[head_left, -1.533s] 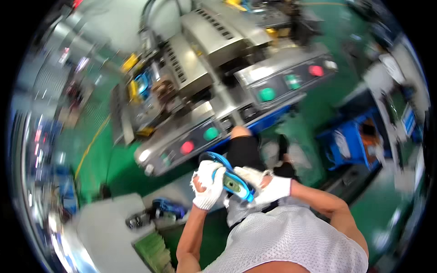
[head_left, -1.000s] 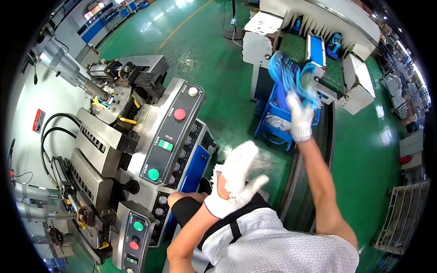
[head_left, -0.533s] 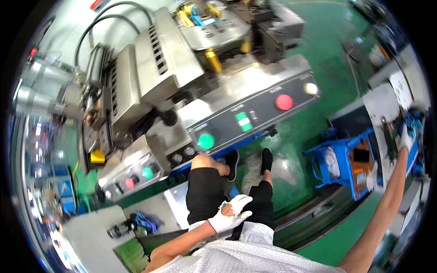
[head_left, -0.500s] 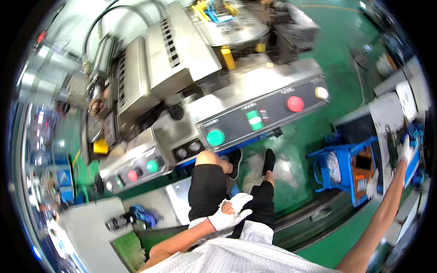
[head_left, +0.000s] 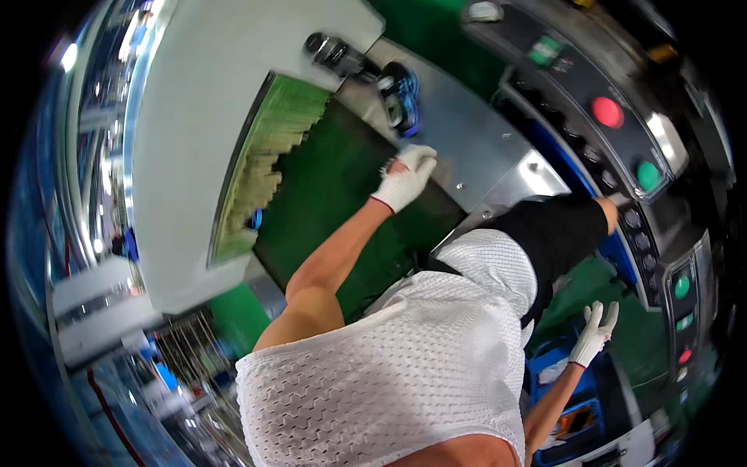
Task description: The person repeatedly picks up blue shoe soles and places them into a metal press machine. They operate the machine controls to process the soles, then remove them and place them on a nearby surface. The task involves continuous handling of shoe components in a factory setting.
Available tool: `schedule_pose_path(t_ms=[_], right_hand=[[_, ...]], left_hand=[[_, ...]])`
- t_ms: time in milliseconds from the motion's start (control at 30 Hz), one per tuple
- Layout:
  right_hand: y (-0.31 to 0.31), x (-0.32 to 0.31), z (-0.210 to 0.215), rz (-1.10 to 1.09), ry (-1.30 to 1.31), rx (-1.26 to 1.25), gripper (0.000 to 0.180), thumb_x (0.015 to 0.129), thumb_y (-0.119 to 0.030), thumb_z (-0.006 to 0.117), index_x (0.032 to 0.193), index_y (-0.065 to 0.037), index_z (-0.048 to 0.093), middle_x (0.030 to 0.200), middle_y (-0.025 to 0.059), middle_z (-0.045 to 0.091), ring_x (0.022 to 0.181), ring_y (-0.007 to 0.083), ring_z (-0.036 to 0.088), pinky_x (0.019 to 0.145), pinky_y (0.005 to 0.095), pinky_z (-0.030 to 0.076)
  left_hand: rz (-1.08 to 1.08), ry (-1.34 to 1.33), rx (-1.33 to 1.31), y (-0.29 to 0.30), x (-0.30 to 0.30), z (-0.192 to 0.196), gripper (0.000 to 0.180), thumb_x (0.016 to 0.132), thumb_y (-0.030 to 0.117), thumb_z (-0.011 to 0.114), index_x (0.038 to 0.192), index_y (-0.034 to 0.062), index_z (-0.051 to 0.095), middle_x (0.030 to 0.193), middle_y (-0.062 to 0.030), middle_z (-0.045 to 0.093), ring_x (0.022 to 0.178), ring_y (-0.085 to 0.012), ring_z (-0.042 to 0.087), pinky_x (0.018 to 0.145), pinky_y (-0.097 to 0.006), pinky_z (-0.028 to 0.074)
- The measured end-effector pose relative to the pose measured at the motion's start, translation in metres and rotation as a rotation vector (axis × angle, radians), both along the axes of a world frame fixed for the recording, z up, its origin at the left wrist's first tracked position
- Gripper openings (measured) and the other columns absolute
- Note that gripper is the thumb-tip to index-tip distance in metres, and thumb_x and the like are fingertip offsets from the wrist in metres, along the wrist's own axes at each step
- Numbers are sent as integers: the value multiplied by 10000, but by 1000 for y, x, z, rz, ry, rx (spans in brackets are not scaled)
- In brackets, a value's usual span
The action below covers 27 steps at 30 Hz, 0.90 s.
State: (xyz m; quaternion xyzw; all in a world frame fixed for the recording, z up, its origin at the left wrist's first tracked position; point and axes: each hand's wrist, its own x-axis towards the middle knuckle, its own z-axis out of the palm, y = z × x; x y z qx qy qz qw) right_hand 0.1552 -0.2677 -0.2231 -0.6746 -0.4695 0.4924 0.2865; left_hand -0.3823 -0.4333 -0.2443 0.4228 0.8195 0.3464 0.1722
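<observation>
Blue-black bundle (head_left: pixel 400 95) lies on steel tray (head_left: pixel 475 148); left hand (head_left: pixel 405 177) near, curled; right hand (head_left: pixel 596 331) spread.

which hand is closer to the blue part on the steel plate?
Left. The left hand reaches out just short of the blue part on the steel plate, not touching it. The right hand hangs open, far away beside the control panel.

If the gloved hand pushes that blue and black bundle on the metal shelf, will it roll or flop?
The blue and black bundle looks like looped, soft pieces, so it would probably flop or slide, not roll. The metal shelf looks smooth, so the left hand beside it could likely push it easily.
</observation>
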Motion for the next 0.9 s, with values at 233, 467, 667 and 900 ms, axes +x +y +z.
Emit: schedule_pose_path(t_ms=[233, 467, 667, 900], right_hand=[[64, 19, -19, 385, -442, -107, 792, 1013, -356, 734, 1610, 9, 365, 1647, 191, 405, 1381, 282, 536, 984, 398, 593], [160, 146, -52, 704, -921, -147, 739, 965, -366, 772, 1602, -217, 428, 1483, 173, 569, 1173, 330, 668, 832, 440, 616], [126, 167, -11, 227, -634, -176, 594, 1000, -315, 732, 1535, -202, 500, 1310, 55, 626, 966, 213, 669, 720, 385, 569], [41, 205, 36, 80, -850, -504, 552, 1004, -296, 715, 1503, -150, 530, 1252, 90, 646, 947, 186, 668, 620, 362, 560]], left_hand=[[700, 428, -603, -247, -96, -29, 309, 918, 138, 663, 1224, 143, 706, 1309, -123, 672, 1271, -357, 578, 1070, -531, 467], [1472, 325, -939, -449, -241, -24, 562, 918, 423, 632, 1392, 121, 621, 1400, -200, 614, 1281, -439, 589, 1037, -593, 501], [557, 249, -1623, -547, -351, -17, 455, 980, 439, 561, 1177, 83, 765, 1222, -165, 759, 1112, -337, 731, 907, -486, 573], [758, 695, -963, -623, -393, -77, 628, 1040, 585, 495, 1335, 83, 731, 1288, -161, 747, 1216, -374, 698, 1054, -444, 542]])
